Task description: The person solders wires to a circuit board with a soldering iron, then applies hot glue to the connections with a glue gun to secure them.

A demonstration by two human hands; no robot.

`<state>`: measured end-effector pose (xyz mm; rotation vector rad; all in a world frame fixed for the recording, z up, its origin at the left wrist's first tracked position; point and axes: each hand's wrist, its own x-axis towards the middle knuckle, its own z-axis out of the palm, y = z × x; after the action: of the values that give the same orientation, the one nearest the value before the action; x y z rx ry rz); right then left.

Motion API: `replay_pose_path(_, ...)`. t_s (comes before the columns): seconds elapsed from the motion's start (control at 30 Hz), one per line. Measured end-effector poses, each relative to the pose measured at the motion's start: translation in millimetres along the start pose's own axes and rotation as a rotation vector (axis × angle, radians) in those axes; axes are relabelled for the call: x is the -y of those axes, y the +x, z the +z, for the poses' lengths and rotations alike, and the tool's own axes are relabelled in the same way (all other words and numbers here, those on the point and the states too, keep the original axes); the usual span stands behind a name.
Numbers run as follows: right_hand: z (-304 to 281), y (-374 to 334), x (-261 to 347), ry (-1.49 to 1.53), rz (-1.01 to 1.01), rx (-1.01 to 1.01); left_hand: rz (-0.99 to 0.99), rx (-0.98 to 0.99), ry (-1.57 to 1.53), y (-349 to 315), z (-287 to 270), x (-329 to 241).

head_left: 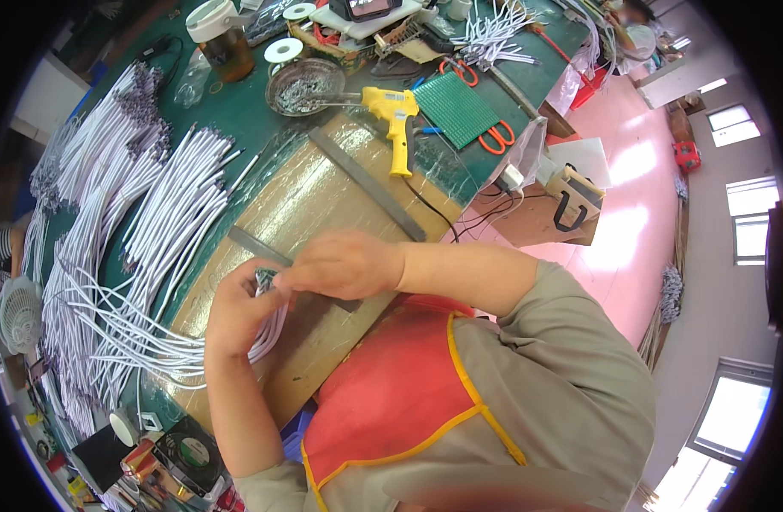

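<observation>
My left hand (238,307) is closed around a bundle of white cables (270,335), whose dark tips stick up between thumb and fingers. The cables trail off to the left over the board's edge. My right hand (336,266) meets it from the right, its fingers pressed together at the tips of the bundle. What exactly the right fingertips pinch is hidden. Both hands are above a shiny brown board (280,192) on the green table (263,158). Beneath them, partly covered, lies a flat metal bar (257,245). A second metal bar (366,183) lies farther off.
Large heaps of white cables (110,171) cover the table's left. Beyond the board are a yellow soldering gun (396,119), a pan of scraps (306,85), a green ridged pad (455,109), orange-handled scissors (496,136) and a lidded jar (225,51). A fan (186,456) stands near left.
</observation>
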<state>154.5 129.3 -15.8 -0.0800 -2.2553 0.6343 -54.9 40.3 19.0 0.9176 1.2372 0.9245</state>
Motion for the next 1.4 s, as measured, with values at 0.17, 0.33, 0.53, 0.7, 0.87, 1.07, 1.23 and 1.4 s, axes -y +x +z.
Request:
replay_pose_path(0.17,8,3,3,0.193,0.491,0.08,-0.044,-0.123,0.076,-6,6,-15)
replay_pose_path(0.33,-10,12,7,0.3,0.589,0.139,-0.054,-0.146,0.01,-1,8,-10)
replay_pose_path(0.53,-8,14,5,0.318,0.627,0.162,-0.061,-0.162,0.055,-2,9,-8)
replay_pose_path(0.7,-6,11,-5,0.032,0.297,0.157,-0.034,-0.027,0.026,0,2,-4)
replay_pose_path(0.87,-7,12,-6,-0.008,0.016,0.089,-0.075,0.001,-0.179,-11,-1,0)
replay_pose_path(1.07,-27,3,-13,-0.005,0.155,0.134,-0.106,-0.017,0.181,-7,-2,2)
replay_pose_path(1.23,-92,-34,-37,-0.364,0.656,-0.07,-0.187,-0.206,0.662,-19,-13,11)
replay_pose_path(1.4,-147,-83,-70,-0.68,1.03,0.057,-0.053,-0.44,0.895,-16,-11,0)
